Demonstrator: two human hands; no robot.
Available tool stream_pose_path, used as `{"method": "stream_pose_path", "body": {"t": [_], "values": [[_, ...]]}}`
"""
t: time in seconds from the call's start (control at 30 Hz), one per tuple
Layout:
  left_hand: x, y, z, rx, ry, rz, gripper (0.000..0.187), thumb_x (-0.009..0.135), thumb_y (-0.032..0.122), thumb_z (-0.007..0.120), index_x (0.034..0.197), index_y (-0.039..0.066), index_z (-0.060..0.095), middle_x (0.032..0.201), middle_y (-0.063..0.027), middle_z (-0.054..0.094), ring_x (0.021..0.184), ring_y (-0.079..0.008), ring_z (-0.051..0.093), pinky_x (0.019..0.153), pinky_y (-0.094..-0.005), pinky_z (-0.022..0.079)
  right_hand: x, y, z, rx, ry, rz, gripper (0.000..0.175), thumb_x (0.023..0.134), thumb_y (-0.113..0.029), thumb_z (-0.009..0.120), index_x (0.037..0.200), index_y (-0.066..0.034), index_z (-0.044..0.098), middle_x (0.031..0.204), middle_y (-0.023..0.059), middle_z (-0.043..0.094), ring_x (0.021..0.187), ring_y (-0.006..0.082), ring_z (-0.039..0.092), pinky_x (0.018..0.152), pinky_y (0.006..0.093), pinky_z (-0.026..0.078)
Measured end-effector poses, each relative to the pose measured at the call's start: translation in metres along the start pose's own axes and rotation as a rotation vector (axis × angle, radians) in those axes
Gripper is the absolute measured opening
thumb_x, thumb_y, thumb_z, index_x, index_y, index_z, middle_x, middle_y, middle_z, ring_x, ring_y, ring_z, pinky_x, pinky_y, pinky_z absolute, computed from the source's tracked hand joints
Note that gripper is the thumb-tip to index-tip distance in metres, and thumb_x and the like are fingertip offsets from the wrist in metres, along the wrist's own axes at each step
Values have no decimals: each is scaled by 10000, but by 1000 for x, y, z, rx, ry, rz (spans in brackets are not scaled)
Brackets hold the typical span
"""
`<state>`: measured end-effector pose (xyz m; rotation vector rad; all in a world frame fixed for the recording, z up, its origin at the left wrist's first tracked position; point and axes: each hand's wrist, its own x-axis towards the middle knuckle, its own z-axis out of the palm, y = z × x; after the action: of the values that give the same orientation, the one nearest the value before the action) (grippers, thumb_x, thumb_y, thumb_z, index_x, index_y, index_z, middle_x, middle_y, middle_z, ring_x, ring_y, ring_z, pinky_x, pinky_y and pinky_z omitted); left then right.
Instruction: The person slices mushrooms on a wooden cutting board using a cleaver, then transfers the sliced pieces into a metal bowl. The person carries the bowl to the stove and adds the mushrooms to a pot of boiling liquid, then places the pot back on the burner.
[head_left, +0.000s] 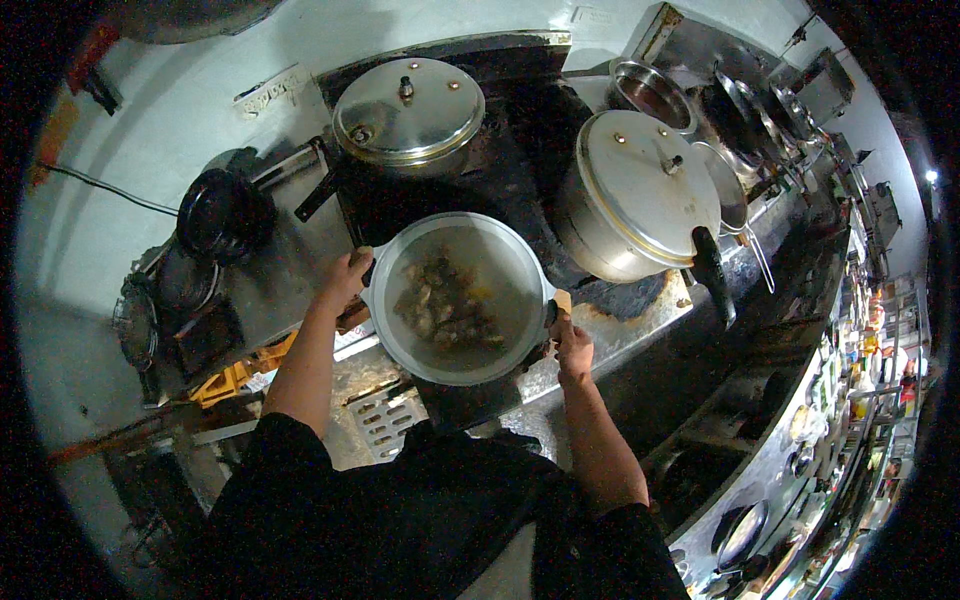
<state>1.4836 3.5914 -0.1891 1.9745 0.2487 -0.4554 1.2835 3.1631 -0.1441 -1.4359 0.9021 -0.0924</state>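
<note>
A wide metal pot (459, 225) without a lid is between my hands, in front of my body. Inside it cloudy liquid covers a heap of brownish pieces of food (442, 304), too murky to name. My left hand (349, 277) grips the dark handle on the pot's left side. On the opposite side, my right hand (573, 346) is closed around the other handle, with a tan patch of cloth or card beside the thumb. Whether the pot's base rests on anything is hidden from above.
A lidded pressure cooker (409, 112) stands on the stove behind the pot. To the right is a second, larger pressure cooker (649, 187), its black handle (712, 277) jutting towards me. Steel bowl (652, 94) and strainer-like pan (724, 180) sit beyond. Dark pans (225, 214) lie left.
</note>
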Motion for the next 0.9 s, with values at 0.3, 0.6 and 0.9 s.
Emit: {"method": "stream_pose_path", "body": {"t": [0.3,0.6,0.9], "values": [[-47,35,10,85,70,186,442,979,425,624,1167,27,660,964,-74,676,879,-182,613,792,-366,484,2,34,-25,-67,7,-15,462,969,-470,644,839,-27,666,695,-6,559,582,86,460,535,271,367],[-77,33,71,-23,-15,138,255,1002,280,615,1053,39,677,834,-8,634,713,-131,557,650,-328,469,-45,65,-117,-268,146,-214,444,1017,-403,584,1027,21,717,903,63,711,816,169,614,775,343,502],[-178,101,222,252,-227,347,376,1021,358,574,1134,3,629,942,-34,610,848,-168,561,753,-342,443,-115,82,-277,118,448,-25,411,955,-360,681,923,48,717,816,114,728,768,172,661,736,339,528]]}}
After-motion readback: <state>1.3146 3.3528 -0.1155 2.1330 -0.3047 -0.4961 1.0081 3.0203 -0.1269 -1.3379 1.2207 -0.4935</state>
